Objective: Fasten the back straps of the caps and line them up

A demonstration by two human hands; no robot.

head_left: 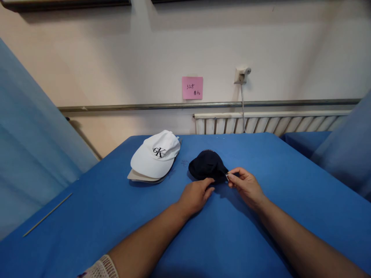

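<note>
A soft, rounded, dark navy fabric cap (204,165) sits creased on the blue cloth-covered worktop (232,243). The right hand (247,188) pinches a small, pale, glinting piece (227,177) at its edge; the left hand (194,194) touches its near rim, grip unclear. Leftward, a smooth white curved-brim cap (153,156) tops a beige-brimmed one (140,177).

The sole view looks from the person's head, facing forward and angled down over the blue cloth-covered table (223,239) towards the off-white painted wall (278,42). The camera sits above and behind the bare left hand (195,196) and the bare right hand (246,188), which show near mid-frame. Its wide field reaches hanging light-blue fabric curtains (26,139) at both sides.
</note>
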